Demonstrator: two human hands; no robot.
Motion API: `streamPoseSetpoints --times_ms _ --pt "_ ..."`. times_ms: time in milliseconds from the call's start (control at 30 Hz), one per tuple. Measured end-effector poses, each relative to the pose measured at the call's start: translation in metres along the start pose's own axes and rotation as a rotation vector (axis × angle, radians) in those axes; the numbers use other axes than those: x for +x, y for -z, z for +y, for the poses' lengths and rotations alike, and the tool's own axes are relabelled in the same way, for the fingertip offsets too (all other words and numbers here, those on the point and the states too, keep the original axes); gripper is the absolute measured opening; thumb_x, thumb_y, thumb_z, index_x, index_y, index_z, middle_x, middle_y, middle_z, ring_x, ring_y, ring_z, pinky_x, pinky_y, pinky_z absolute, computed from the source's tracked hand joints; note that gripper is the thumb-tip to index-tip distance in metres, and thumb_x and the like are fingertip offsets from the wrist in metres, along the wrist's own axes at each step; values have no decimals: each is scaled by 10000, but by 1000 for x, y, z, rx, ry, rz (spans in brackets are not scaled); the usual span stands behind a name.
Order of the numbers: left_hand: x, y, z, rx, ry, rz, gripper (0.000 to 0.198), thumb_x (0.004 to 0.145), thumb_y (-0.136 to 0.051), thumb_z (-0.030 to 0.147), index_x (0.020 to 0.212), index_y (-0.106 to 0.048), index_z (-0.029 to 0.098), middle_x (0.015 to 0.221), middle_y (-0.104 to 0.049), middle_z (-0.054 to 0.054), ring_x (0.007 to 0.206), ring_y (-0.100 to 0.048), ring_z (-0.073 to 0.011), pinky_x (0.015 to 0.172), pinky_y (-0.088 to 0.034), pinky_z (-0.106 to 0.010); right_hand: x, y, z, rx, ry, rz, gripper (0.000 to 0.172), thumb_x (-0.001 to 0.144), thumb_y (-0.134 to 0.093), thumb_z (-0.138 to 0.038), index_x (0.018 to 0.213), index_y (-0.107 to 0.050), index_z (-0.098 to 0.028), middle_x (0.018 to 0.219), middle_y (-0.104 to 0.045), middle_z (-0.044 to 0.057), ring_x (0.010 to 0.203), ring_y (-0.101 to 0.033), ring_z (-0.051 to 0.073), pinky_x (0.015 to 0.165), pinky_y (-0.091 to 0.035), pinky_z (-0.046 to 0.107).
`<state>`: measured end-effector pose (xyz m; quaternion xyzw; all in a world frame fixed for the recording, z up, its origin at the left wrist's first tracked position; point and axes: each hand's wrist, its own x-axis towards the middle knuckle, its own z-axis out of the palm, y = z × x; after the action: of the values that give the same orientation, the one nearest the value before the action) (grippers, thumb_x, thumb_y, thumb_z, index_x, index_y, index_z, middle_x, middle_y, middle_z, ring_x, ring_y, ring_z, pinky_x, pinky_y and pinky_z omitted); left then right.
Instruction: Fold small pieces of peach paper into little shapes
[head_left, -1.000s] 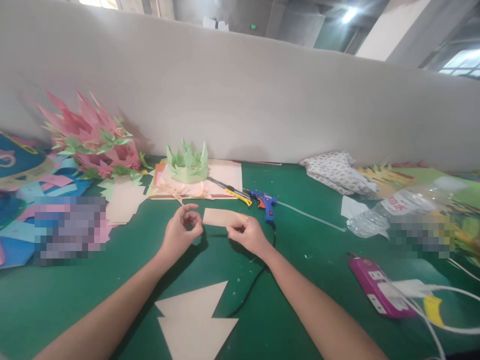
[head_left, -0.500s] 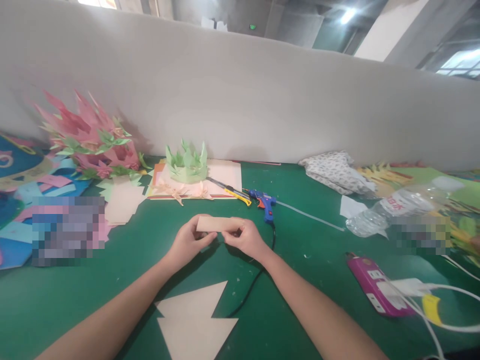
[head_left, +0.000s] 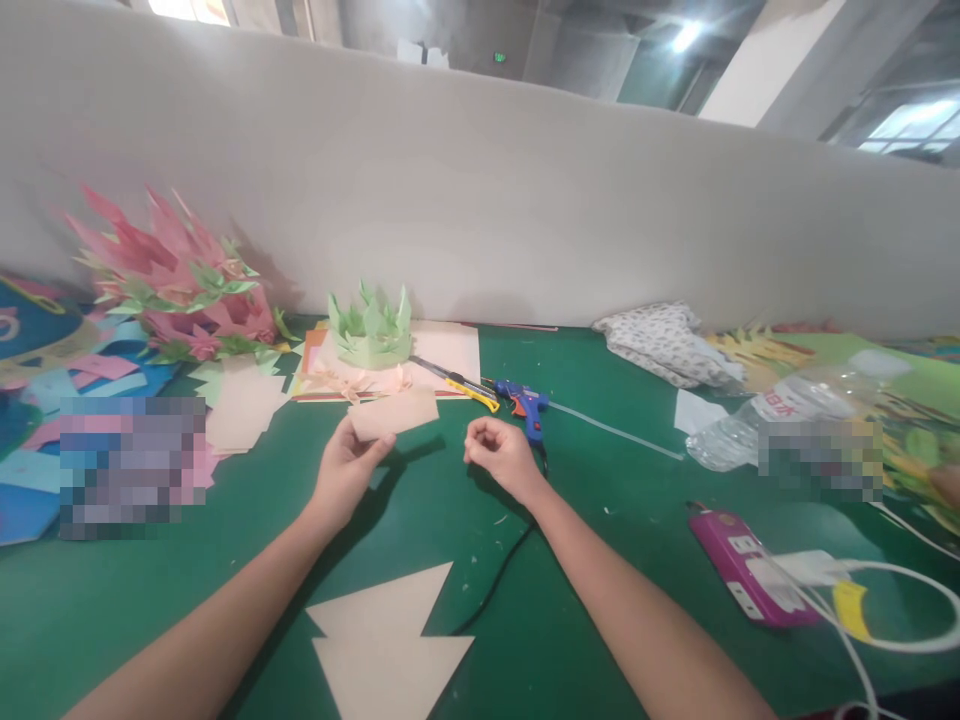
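Observation:
My left hand [head_left: 341,470] pinches a small cream paper rectangle [head_left: 396,414] by its left end, thumb in front, and the piece tilts up to the right. My right hand [head_left: 501,455] is apart from the paper, fingers curled and closed with nothing showing in them. Just beyond it lies a blue hot glue gun [head_left: 525,398] with a long clear glue stick in its back. A yellow utility knife [head_left: 472,393] is beside the gun's nozzle. Closer to me, between my forearms, lie cream paper cutouts with pointed corners [head_left: 390,635].
A green paper crown [head_left: 369,335] stands on stacked paper sheets [head_left: 450,350]. Pink paper crowns [head_left: 176,270] and scraps are at left. On the right are a plastic bottle [head_left: 727,435], a purple power strip [head_left: 731,565] with white cables, and a patterned cloth [head_left: 664,340]. The gun's black cord [head_left: 501,570] crosses the green table.
My right hand has let go of the paper rectangle and is apart from it. My left hand has moved left with the paper, which now tilts.

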<state>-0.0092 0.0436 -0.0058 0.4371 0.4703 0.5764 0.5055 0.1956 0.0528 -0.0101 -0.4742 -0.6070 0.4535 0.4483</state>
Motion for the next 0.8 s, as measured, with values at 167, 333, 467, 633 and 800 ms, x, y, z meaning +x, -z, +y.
streamPoseSetpoints --times_ms 167,333,467,633,800 --pt "-1 -1 0 33 21 -43 423 610 -730 341 942 -535 164 866 -636 -24 734 -586 -144 666 -482 -263 3 2 4 71 -6 8 178 780 -545 -325 834 -599 -164 632 -619 13 545 -539 106 530 -429 226" --pt "-7 -8 0 109 24 -116 448 623 -708 380 960 -510 162 792 -628 -12 645 -588 -130 603 -489 -257 -2 -4 -2 142 128 65 340 810 -525 -281 1144 -473 -244 1060 -590 61 860 -581 145 715 -492 274" --pt "-8 -8 -2 122 29 -164 432 659 -680 384 975 -492 157 744 -643 -12 689 -636 -163 674 -509 -299 -4 -6 -6 159 155 13 370 778 -575 -249 1133 -475 -279 1228 -501 45 1030 -534 163 846 -474 301" --pt "-10 -11 -1 101 50 -213 399 683 -666 348 985 -483 163 847 -655 -39 785 -651 -190 716 -513 -320 -4 -8 -4 180 174 -33 236 768 -593 -232 1003 -573 -236 1254 -498 51 1124 -486 181 853 -471 292" --pt "-9 -12 2 75 22 -230 393 619 -705 268 943 -504 175 859 -633 -34 760 -628 -175 660 -505 -285 -3 -7 -2 160 185 -115 74 755 -595 -203 781 -664 -192 1185 -548 68 1057 -542 190 833 -480 299"
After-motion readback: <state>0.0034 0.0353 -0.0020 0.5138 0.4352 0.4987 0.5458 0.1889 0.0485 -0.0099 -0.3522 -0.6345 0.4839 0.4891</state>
